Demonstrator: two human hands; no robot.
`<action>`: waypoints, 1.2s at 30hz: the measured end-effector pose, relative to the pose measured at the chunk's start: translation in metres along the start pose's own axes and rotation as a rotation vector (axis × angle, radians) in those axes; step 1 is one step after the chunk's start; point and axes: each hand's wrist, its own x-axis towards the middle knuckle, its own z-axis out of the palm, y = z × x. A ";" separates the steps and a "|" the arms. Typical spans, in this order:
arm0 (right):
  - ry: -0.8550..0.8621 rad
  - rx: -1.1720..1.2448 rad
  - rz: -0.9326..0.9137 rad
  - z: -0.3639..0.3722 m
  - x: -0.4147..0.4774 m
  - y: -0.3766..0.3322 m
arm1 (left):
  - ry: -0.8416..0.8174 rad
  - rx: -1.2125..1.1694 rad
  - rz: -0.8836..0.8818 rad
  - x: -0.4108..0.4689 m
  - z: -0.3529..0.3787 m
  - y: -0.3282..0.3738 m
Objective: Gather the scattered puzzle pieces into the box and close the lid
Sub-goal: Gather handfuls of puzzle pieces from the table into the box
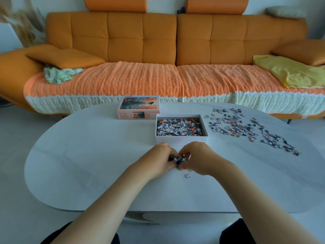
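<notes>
A white open box (pixel 181 138) sits mid-table, filled with grey, white and orange puzzle pieces. Its lid (pixel 139 107), printed with an orange-sky picture, lies behind the box to the left. My left hand (pixel 157 160) and my right hand (pixel 197 158) are cupped together just in front of the box, both closed around a small heap of puzzle pieces (pixel 178 160) on the table. One loose piece (pixel 188 175) lies just below my hands. Many scattered pieces (pixel 246 128) are spread over the table to the right of the box.
The white rounded table (pixel 88 155) stands in front of an orange sofa (pixel 158 50) with an orange knitted cover, a yellow cloth (pixel 290 73) and a green patterned cloth (pixel 59 74). My knees show below the table's near edge.
</notes>
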 end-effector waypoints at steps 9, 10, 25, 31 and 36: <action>0.063 0.039 -0.011 0.000 0.001 -0.003 | 0.110 -0.104 -0.088 0.005 0.002 -0.004; 0.069 0.034 -0.020 0.000 0.002 -0.003 | 0.104 -0.127 -0.101 0.006 0.002 -0.004; 0.484 0.196 -0.122 -0.034 0.030 0.002 | 0.451 -0.380 -0.078 0.050 -0.025 0.006; 0.508 0.085 -0.101 -0.030 0.051 0.019 | 0.389 -0.384 -0.063 0.071 -0.022 0.008; 0.455 0.088 -0.087 -0.033 0.045 0.032 | 0.306 -0.255 -0.020 0.069 -0.023 0.003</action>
